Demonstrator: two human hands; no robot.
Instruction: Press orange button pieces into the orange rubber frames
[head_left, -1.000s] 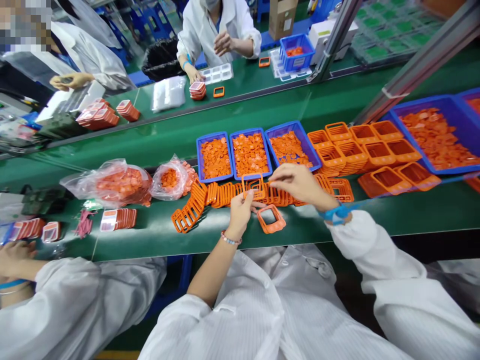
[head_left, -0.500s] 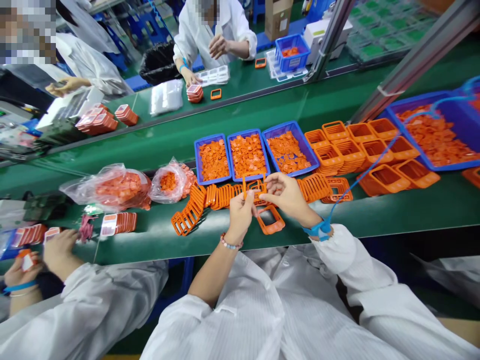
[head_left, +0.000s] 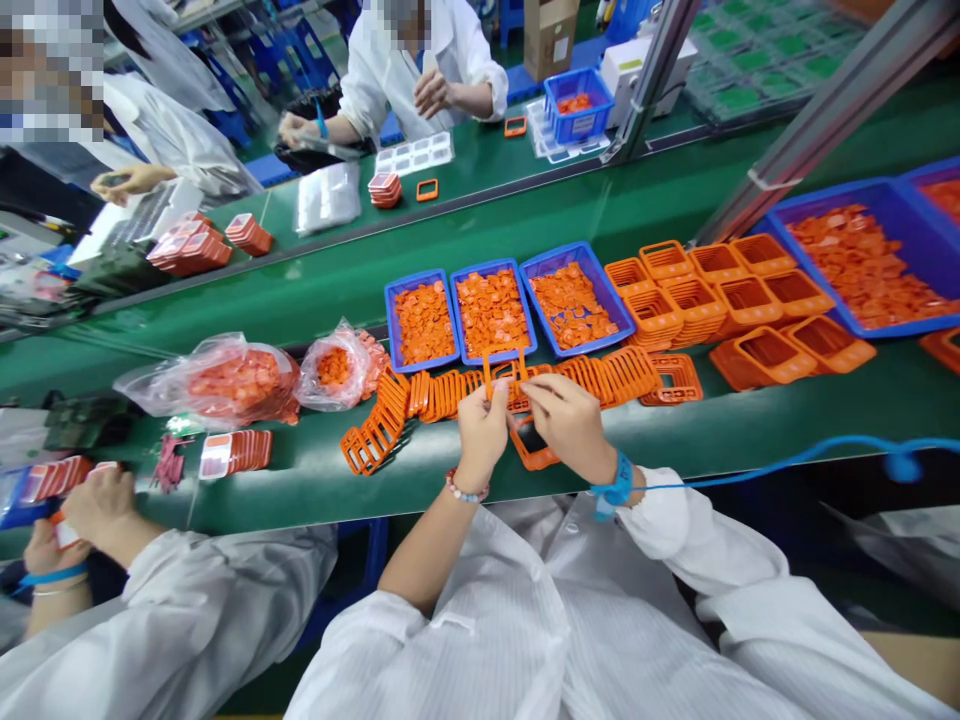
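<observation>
My left hand (head_left: 482,432) is closed on the lower left part of an orange plastic frame (head_left: 487,378), held upright above the bench. Thumb and fingers of my right hand (head_left: 571,418) pinch at the frame's lower right corner; any small part between them is hidden. Under my right hand, another orange frame (head_left: 534,460) lies on the green bench, partly covered. Behind my hands a long row of orange frames (head_left: 619,375) leans on edge. Just beyond stand blue trays of small orange pieces: a left tray (head_left: 389,325), a middle tray (head_left: 533,318) and a right tray (head_left: 625,318).
Stacked orange frames (head_left: 694,300) and a large blue bin (head_left: 847,200) stand at right. Plastic bags (head_left: 244,375) of orange parts lie left. A co-worker's hands (head_left: 105,505) work at far left; another person (head_left: 420,70) sits opposite. A metal post (head_left: 810,130) rises at right.
My right hand has moved in and down onto the frame's lower corner, its fingers now closed together. The blue wrist cord has swung down to the right. The person opposite has drawn one hand back leftward.
</observation>
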